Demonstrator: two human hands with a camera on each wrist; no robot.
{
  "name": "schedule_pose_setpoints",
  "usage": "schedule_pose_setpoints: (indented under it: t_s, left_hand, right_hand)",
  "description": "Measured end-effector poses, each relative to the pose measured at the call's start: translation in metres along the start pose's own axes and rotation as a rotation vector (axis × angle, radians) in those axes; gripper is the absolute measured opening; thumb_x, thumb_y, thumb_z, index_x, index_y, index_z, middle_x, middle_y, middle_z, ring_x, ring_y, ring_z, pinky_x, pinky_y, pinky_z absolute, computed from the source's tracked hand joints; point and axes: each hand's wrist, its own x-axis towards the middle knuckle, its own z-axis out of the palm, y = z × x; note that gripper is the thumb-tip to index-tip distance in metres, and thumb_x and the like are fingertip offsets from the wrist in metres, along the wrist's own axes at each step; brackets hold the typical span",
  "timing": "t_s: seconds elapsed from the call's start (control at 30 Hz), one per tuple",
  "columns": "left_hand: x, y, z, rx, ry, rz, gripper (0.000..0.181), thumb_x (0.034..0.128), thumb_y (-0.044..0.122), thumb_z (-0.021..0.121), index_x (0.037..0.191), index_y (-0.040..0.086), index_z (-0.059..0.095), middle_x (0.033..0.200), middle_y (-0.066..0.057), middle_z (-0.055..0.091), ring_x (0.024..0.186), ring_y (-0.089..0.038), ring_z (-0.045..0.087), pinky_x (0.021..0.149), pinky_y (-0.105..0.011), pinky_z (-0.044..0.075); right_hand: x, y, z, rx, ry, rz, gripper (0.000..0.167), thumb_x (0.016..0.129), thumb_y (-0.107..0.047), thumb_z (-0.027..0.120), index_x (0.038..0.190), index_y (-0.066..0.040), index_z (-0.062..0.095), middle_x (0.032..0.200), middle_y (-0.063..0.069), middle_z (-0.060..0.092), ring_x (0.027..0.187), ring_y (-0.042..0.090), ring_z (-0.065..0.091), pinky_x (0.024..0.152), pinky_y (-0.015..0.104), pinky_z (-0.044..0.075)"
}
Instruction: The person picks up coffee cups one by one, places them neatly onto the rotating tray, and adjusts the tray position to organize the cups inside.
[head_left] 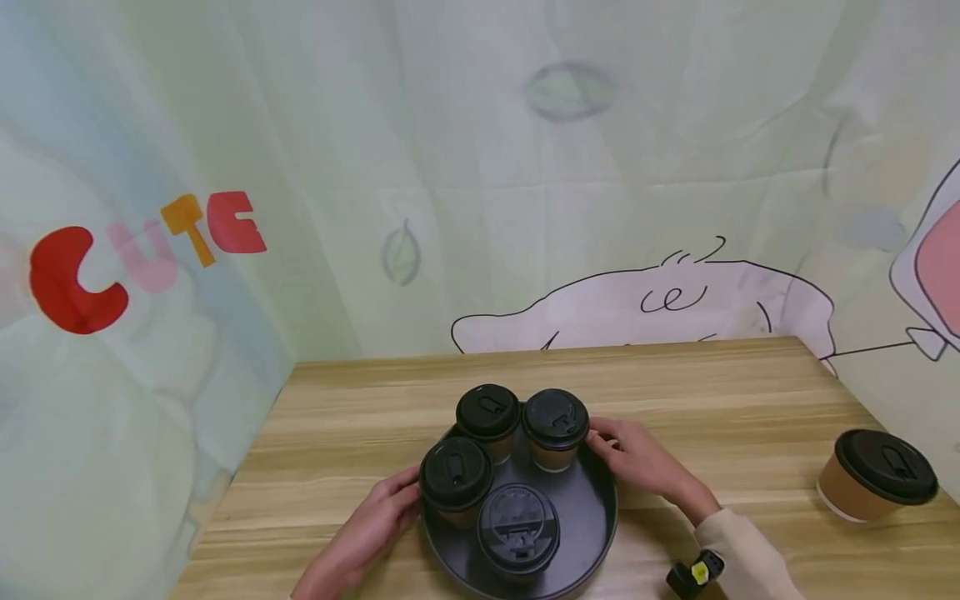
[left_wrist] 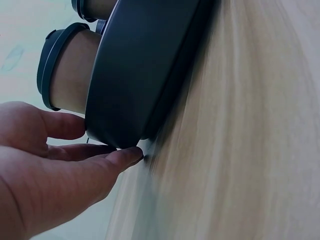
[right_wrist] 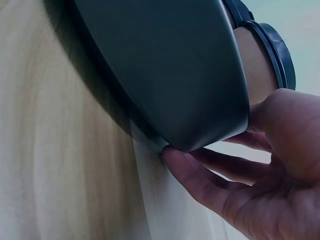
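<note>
A round black tray point(head_left: 581, 533) carries several brown paper cups with black lids. My left hand point(head_left: 377, 518) grips the tray's left side beside one lidded cup point(head_left: 456, 475). In the left wrist view, its thumb point(left_wrist: 67, 125) lies at the rim and a fingertip reaches the tray's lower edge. My right hand point(head_left: 637, 457) holds the far right side, close to another lidded cup point(head_left: 555, 429). A third cup point(head_left: 489, 414) stands at the back, and one with a shinier lid point(head_left: 519, 529) stands at the front. In the right wrist view, fingers point(right_wrist: 200, 187) curl under the tray's edge.
A single lidded paper cup point(head_left: 873, 479) stands on the wooden table point(head_left: 360, 408), well to the right of the tray. Behind the table hangs a pale printed curtain point(head_left: 465, 167). A small black device with a yellow mark point(head_left: 697, 573) sits at the right wrist.
</note>
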Motion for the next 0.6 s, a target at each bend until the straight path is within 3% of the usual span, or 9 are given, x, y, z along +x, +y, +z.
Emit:
schedule_pose_setpoints:
  t_s: [0.23,0.6]
  left_hand:
    - [0.003,0.001,-0.002,0.003,-0.018,0.016,0.058,0.1103,0.011,0.035,0.155,-0.021,0.016,0.163,-0.038,0.013,0.152,-0.046,0.016,0.122,-0.051,0.023]
    - [0.004,0.001,-0.001,0.012,-0.021,0.028,0.058,0.1097,0.009,0.034,0.155,-0.021,0.013,0.163,-0.038,0.013,0.151,-0.045,0.017,0.122,-0.047,0.024]
  right_hand:
    - [-0.007,-0.003,0.002,0.008,0.018,0.042,0.033,0.110,-0.018,0.053,0.137,-0.005,0.067,0.131,0.014,0.069,0.113,0.028,0.069,0.087,0.039,0.061]
    - [-0.020,-0.010,0.007,0.012,0.102,0.042,0.019,0.109,-0.017,0.055,0.117,-0.018,0.072,0.113,0.006,0.074,0.099,0.021,0.071,0.081,0.034,0.060]
